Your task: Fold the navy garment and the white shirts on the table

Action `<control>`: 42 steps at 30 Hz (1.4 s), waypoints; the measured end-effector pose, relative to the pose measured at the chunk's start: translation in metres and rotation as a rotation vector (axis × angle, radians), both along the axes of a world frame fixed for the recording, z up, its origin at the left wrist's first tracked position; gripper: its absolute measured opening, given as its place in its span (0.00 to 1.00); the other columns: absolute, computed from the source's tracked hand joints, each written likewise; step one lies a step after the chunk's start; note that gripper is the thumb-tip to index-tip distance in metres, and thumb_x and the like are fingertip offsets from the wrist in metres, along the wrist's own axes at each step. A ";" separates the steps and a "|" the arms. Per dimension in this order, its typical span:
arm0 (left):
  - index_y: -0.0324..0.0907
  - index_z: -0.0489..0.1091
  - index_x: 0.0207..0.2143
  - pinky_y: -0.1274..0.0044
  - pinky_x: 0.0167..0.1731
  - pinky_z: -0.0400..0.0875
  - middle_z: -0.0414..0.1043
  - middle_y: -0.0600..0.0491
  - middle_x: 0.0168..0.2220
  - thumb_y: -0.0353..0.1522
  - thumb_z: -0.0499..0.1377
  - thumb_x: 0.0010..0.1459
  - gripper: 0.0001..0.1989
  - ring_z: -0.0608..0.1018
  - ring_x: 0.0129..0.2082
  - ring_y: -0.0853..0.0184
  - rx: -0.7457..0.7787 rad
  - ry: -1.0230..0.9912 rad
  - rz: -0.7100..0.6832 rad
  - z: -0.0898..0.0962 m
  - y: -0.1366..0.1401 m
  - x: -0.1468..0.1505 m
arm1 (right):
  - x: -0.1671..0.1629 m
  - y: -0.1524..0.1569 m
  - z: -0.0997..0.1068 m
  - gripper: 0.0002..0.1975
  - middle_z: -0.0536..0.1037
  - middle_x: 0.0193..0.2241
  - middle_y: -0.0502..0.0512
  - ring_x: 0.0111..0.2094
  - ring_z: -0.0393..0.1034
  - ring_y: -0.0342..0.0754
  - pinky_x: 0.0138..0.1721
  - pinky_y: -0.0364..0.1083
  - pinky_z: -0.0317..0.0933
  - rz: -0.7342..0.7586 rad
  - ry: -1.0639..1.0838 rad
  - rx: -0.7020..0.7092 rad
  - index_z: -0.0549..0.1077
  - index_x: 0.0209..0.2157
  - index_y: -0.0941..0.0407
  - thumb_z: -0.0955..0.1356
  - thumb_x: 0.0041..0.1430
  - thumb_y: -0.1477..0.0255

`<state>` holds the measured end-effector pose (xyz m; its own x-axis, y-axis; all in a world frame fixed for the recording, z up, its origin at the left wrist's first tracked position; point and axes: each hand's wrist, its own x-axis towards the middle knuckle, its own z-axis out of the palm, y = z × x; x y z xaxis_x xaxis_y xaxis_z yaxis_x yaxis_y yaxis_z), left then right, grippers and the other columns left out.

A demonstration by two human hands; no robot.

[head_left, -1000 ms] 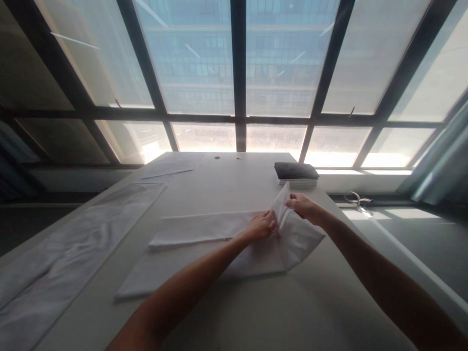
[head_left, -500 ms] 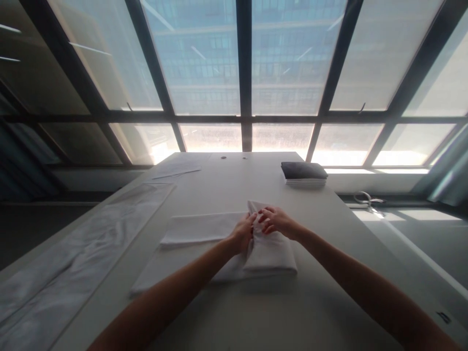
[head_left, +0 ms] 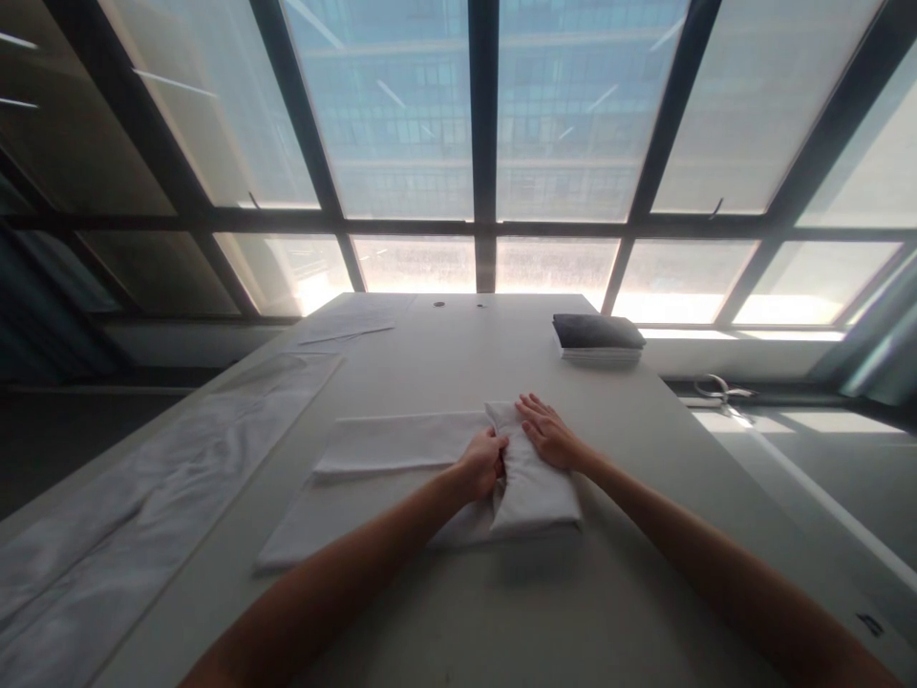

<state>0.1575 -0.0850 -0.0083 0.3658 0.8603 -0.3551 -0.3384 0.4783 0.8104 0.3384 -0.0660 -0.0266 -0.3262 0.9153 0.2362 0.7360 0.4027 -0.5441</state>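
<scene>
White cloth (head_left: 401, 444) lies on the counter (head_left: 458, 368), mid-width, in front of the person. Matte, plain white, folded in layers: long body running left to right, a narrower strip folded along its far side with a straight, fairly crisp edge. Left end flat and smooth. Right end is turned back over the body as a flap (head_left: 541, 502), thicker than the rest, squared off at the near right corner. Flap's inner edge is bunched, with creases fanning out from the left hand (head_left: 485, 465); rest of the flap has soft wrinkles.

Left hand: fingers curled closed, gripping the cloth at that inner edge. Right hand (head_left: 548, 435): fingers extended, palm down on the flap's far part, pressing on it, nothing grasped.

Diff vs 1.0 s ago: right end was lifted, a peaked corner up in the right hand and loose cloth splayed to the right. Now it's folded over and lying low. Diff vs 0.5 s ago: flap position about the same, but the right hand goes from bent fingers next to the left hand to flat, slightly further right. Left hand stays at the inner edge. Dark-topped stack (head_left: 599, 338) at far right: unchanged.
</scene>
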 end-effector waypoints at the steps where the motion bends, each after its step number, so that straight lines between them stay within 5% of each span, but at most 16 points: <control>1: 0.40 0.67 0.50 0.79 0.27 0.74 0.76 0.52 0.34 0.24 0.60 0.55 0.19 0.78 0.26 0.69 0.013 0.031 -0.018 -0.001 0.001 0.000 | -0.002 -0.003 0.001 0.29 0.54 0.71 0.62 0.73 0.40 0.55 0.70 0.62 0.39 0.004 -0.057 -0.018 0.60 0.69 0.59 0.56 0.72 0.64; 4: 0.41 0.66 0.54 0.74 0.38 0.77 0.77 0.48 0.41 0.25 0.59 0.56 0.23 0.80 0.37 0.63 0.200 0.274 -0.024 0.004 0.004 -0.006 | -0.007 -0.010 0.006 0.29 0.51 0.72 0.62 0.73 0.38 0.54 0.70 0.62 0.36 0.000 -0.183 -0.033 0.56 0.71 0.58 0.55 0.73 0.64; 8: 0.40 0.62 0.63 0.60 0.62 0.63 0.68 0.40 0.59 0.27 0.59 0.58 0.29 0.69 0.61 0.55 0.887 0.866 0.113 0.027 -0.015 -0.019 | -0.010 -0.014 0.008 0.28 0.50 0.72 0.64 0.73 0.38 0.54 0.70 0.62 0.35 -0.005 -0.249 -0.017 0.57 0.71 0.59 0.55 0.74 0.66; 11: 0.44 0.61 0.66 0.59 0.64 0.61 0.65 0.42 0.62 0.34 0.60 0.63 0.29 0.67 0.63 0.54 1.367 1.018 -0.256 0.040 -0.052 -0.027 | -0.009 -0.013 0.007 0.28 0.50 0.72 0.64 0.73 0.38 0.55 0.70 0.61 0.36 0.005 -0.256 -0.011 0.59 0.70 0.61 0.56 0.73 0.67; 13: 0.44 0.58 0.68 0.61 0.64 0.63 0.65 0.43 0.63 0.38 0.64 0.61 0.35 0.67 0.63 0.54 1.489 1.046 -0.480 0.041 -0.076 -0.030 | -0.009 -0.013 0.007 0.28 0.51 0.72 0.64 0.73 0.38 0.55 0.70 0.60 0.36 0.000 -0.246 -0.013 0.60 0.69 0.61 0.56 0.73 0.68; 15: 0.44 0.57 0.68 0.60 0.64 0.62 0.64 0.44 0.65 0.34 0.63 0.61 0.35 0.65 0.65 0.53 1.544 1.124 -0.547 0.037 -0.090 -0.033 | -0.008 -0.013 0.008 0.27 0.52 0.72 0.64 0.73 0.39 0.54 0.70 0.60 0.36 -0.006 -0.222 -0.013 0.60 0.69 0.60 0.57 0.72 0.68; 19: 0.44 0.68 0.59 0.59 0.62 0.65 0.69 0.48 0.62 0.25 0.56 0.66 0.20 0.68 0.64 0.54 1.704 1.260 -0.504 0.024 -0.089 -0.038 | -0.007 -0.014 0.008 0.27 0.50 0.72 0.64 0.74 0.37 0.54 0.70 0.60 0.36 0.002 -0.191 -0.002 0.60 0.69 0.59 0.57 0.73 0.67; 24: 0.39 0.71 0.56 0.57 0.65 0.62 0.72 0.46 0.60 0.26 0.54 0.70 0.14 0.69 0.64 0.54 2.006 1.228 -0.376 0.010 -0.080 -0.044 | -0.004 -0.013 0.006 0.27 0.50 0.72 0.64 0.73 0.38 0.54 0.70 0.61 0.36 0.020 -0.201 0.017 0.60 0.69 0.58 0.56 0.73 0.66; 30: 0.40 0.71 0.57 0.61 0.63 0.67 0.74 0.46 0.58 0.27 0.53 0.71 0.16 0.72 0.63 0.57 1.979 1.147 -0.535 -0.007 -0.081 -0.057 | -0.009 -0.026 0.012 0.26 0.53 0.72 0.63 0.73 0.37 0.55 0.70 0.63 0.33 0.041 -0.238 0.056 0.62 0.68 0.57 0.56 0.74 0.67; 38: 0.41 0.63 0.66 0.61 0.67 0.61 0.62 0.45 0.68 0.21 0.50 0.67 0.26 0.56 0.72 0.60 1.691 1.035 -0.500 -0.015 -0.077 -0.066 | 0.020 -0.115 0.022 0.40 0.43 0.73 0.64 0.74 0.29 0.58 0.71 0.64 0.31 0.312 -0.259 0.043 0.50 0.73 0.58 0.66 0.67 0.56; 42: 0.43 0.64 0.65 0.61 0.66 0.63 0.62 0.45 0.68 0.18 0.47 0.65 0.28 0.55 0.72 0.61 1.662 1.040 -0.476 -0.017 -0.078 -0.067 | 0.038 -0.139 0.014 0.41 0.45 0.73 0.63 0.74 0.32 0.57 0.71 0.63 0.35 0.254 -0.308 0.046 0.50 0.73 0.57 0.68 0.62 0.70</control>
<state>0.0901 -0.1625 -0.0254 0.8373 0.4261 0.3427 0.3613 -0.9015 0.2384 0.3767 -0.2053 -0.0124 -0.6022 0.7875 0.1310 0.7359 0.6112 -0.2912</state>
